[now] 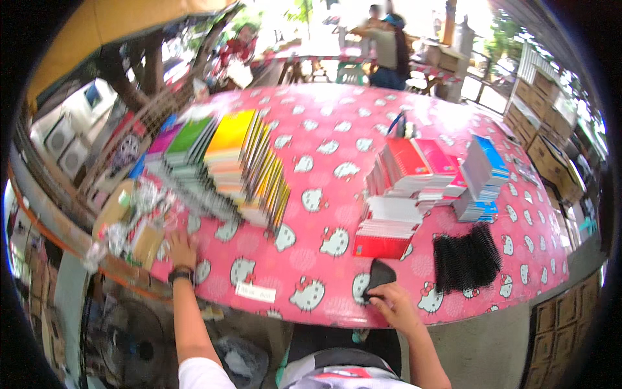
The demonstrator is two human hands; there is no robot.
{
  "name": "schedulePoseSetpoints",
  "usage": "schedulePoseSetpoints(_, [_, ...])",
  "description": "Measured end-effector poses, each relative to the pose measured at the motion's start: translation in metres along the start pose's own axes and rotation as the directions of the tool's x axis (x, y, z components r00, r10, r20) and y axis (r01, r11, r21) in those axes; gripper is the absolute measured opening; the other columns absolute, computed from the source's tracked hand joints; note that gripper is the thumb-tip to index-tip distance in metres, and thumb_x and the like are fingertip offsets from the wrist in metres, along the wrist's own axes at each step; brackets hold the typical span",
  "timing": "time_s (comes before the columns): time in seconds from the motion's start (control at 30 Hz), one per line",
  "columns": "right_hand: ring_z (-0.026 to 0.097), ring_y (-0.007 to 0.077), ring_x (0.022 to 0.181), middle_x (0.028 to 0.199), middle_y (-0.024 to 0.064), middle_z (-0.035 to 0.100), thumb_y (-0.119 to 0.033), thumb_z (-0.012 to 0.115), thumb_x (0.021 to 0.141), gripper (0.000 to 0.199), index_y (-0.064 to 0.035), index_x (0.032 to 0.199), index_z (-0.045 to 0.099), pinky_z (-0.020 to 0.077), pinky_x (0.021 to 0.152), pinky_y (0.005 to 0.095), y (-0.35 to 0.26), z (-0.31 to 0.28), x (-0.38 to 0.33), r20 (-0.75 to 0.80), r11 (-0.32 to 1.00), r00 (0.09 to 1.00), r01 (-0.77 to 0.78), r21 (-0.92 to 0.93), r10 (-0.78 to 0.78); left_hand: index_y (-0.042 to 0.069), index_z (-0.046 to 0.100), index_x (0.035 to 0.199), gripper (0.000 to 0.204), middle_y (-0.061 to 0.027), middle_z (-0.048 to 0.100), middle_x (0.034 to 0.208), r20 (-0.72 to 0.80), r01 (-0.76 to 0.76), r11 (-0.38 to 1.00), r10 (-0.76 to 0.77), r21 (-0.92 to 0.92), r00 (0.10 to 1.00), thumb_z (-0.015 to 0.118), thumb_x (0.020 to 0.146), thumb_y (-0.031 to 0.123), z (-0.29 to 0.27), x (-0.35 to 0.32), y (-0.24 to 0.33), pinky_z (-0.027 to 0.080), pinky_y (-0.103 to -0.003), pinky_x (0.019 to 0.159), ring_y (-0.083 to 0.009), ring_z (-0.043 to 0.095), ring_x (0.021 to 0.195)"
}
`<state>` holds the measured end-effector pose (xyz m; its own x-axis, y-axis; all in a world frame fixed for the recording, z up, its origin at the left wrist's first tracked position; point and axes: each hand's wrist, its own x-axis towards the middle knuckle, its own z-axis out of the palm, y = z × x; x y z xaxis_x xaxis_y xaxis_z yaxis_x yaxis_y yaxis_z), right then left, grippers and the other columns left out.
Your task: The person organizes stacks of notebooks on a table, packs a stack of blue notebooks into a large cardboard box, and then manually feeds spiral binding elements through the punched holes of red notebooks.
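Note:
My right hand [393,301] is at the table's near edge, its fingers pinched on a small dark grey, flat piece with a rounded top [382,273]; its kind is not clear. My left hand [183,251] lies on the pink table, fingers stretched out, beside a brown cardboard piece [148,243] and crumpled clear plastic [146,204]. Just beyond my right hand stands a stack of red notebooks [383,247]. To its right lies a bunch of black spiral coils [466,260]. A white paper strip [256,293] rests between my hands.
Tall stacks of yellow notebooks [230,139], green notebooks [188,146] and purple notebooks [162,144] stand at the left. Blue notebooks [487,162] stand at the right. Cardboard boxes [554,165] are piled beyond the table's right side. A person [389,52] is in the background.

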<state>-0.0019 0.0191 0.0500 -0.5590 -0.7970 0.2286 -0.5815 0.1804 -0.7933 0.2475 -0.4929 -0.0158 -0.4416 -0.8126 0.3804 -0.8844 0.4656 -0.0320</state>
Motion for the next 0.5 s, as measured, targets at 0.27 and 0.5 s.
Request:
schedulePoseSetpoints(0.27, [0.050, 0.0248, 0.100, 0.105, 0.0061, 0.057, -0.013, 0.066, 0.072, 0.027, -0.0095, 0.098, 0.060, 0.0371, 0.085, 0.0403, 0.055, -0.029, 0.069, -0.338, 0.797, 0.892, 0.039, -0.603, -0.299, 0.008, 0.044, 0.126, 0.054, -0.0170, 0.038, 0.134, -0.064, 0.005, 0.883, -0.039, -0.469, 0.997, 0.052, 0.084, 0.042, 0.019, -0.016, 0.019, 0.019, -0.053, 0.104, -0.0338, 0.029, 0.128])
schedulePoseSetpoints(0.5, [0.052, 0.0248, 0.094, 0.097, 0.0044, 0.058, -0.016, 0.067, 0.070, 0.026, -0.0108, 0.094, 0.060, 0.0381, 0.082, 0.0396, 0.085, -0.034, 0.090, -0.300, 0.738, 0.858, 0.127, -0.662, -0.417, 0.005, 0.059, 0.086, 0.012, -0.0119, 0.055, 0.096, -0.351, -0.353, 0.373, 0.075, -0.858, 0.933, 0.058, 0.079, 0.015, -0.076, -0.139, 0.192, 0.037, -0.042, 0.087, -0.0289, 0.048, 0.097])
